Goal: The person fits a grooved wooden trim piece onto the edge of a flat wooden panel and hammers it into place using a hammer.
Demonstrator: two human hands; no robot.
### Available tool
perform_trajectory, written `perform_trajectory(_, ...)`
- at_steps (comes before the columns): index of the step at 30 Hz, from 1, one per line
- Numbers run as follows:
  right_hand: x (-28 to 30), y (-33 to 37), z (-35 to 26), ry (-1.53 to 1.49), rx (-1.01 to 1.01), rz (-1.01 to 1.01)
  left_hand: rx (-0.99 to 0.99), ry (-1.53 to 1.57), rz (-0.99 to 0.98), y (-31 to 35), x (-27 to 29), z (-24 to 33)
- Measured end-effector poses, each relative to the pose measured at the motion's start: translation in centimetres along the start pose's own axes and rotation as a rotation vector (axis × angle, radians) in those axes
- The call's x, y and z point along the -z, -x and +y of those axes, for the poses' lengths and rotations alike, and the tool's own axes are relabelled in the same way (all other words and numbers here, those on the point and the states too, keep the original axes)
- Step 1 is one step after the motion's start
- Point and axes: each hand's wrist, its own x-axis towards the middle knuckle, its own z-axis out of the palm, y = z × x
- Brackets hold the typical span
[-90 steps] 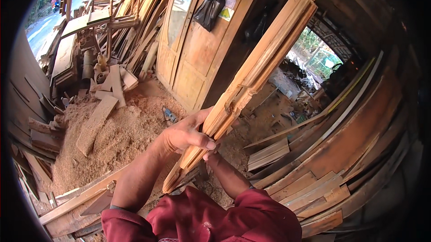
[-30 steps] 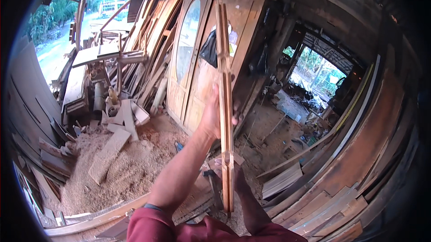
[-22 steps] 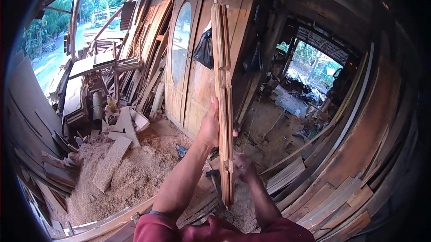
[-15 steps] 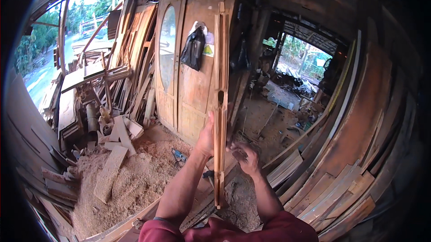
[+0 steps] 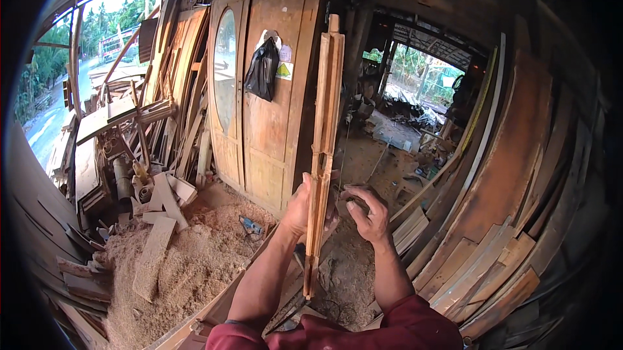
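A: What is in the left hand (image 5: 300, 207)?

B: A long, carved piece of wood (image 5: 318, 181), standing nearly upright at centre, its top leaning slightly right. The hand grips it below the middle, fingers curled around the far side.

A: And the right hand (image 5: 370, 215)?

B: Just beside the wood, thumb and fingers bent and parted — nothing visible between them.

A: Where does the danger lie?

B: Up top. Much of the length rises above a single grip, so a loosened hold or quick turn could swing it over. A slide through the palm could bring a splinter, should the edges be rough. The notch (image 5: 318, 160) above the grip may be a weak spot; a knock could crack it.

A: Nearby?

B: A heap of sawdust (image 5: 188, 265) at left, a wooden cabinet (image 5: 272, 136) behind, stacked boards (image 5: 490, 272) at right.
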Motion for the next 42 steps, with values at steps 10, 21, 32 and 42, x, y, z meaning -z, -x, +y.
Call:
perform_trajectory(10,-0.5,1.5,0.6,-0.186,-0.095,-0.005,-0.500,-0.491,0.277,0.1,-2.7,0.5)
perform_trajectory(21,-4.4,9.2,3.1,-0.388,-0.219,-0.112,-0.601,-0.786,0.468,2.7,-3.3,-4.0)
perform_trajectory(32,-2.0,6.2,4.8,-0.537,-0.473,0.323,-0.536,-1.065,0.470,8.7,1.2,0.8)
perform_trajectory(42,0.4,11.4,17.8,-0.475,-0.931,0.642,-0.353,-1.236,0.674,22.8,5.2,0.8)
